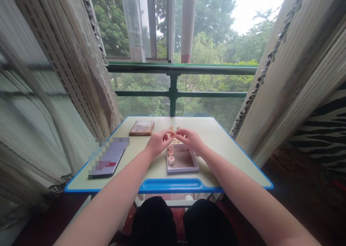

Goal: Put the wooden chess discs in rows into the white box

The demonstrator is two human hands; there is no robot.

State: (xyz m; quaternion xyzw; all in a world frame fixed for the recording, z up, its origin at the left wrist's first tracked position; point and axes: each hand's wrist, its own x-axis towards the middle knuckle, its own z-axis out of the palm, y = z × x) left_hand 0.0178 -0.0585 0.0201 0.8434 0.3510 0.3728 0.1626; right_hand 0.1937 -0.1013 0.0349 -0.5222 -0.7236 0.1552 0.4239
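Note:
Over the far end of an open shallow box, my left hand and my right hand meet with curled fingers. Between their fingertips is a round wooden xiangqi piece, pinched from both sides and partly hidden. Along the box's left side sit several pieces with red characters, the nearest one standing a little apart from the others. More pieces show under my hands, partly covered. Past my fingertips, two pieces lie on the table.
The pale table has a blue rim and a pen groove at its front edge. A brown-edged box lid lies at the back left. A flat tablet-like device, partly blurred, lies on the left. Curtains flank the table; a green railing stands behind.

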